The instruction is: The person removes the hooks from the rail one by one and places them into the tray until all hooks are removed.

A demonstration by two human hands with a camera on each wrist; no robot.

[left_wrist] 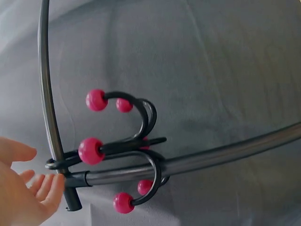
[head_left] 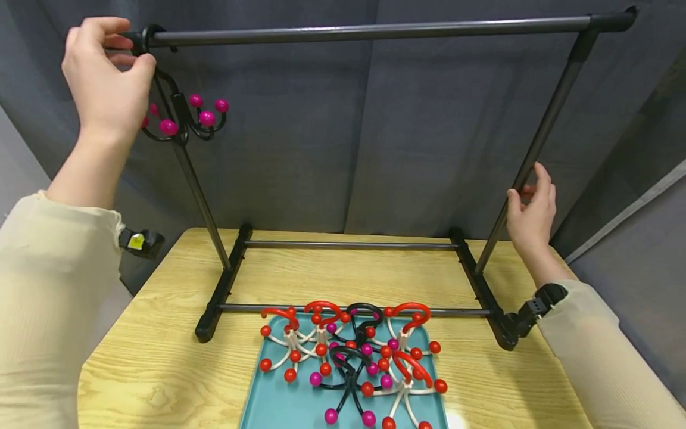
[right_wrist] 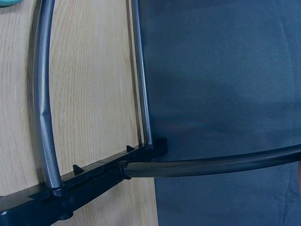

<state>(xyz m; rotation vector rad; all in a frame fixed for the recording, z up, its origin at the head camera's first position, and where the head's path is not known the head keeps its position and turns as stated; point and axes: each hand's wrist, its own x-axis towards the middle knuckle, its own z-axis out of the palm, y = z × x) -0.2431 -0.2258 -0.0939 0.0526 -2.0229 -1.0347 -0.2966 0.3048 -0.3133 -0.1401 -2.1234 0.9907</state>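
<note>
A black multi-arm hook hanger with magenta ball tips hangs from the left end of the dark metal rack's top bar. My left hand is at that corner, thumb and fingers spread around the bar end, beside the hanger's top hook. In the left wrist view, the left hand has its thumb apart from the fingers, and the fingertips reach the corner joint. Lower on the opposite side, my right hand holds the right upright post between thumb and fingers. Only a sliver of that hand shows in the right wrist view.
A teal tray lies on the wooden table in front of the rack. Several hangers crowd it, black ones with magenta balls and white ones with red hooks. Behind the rack hangs a dark grey cloth.
</note>
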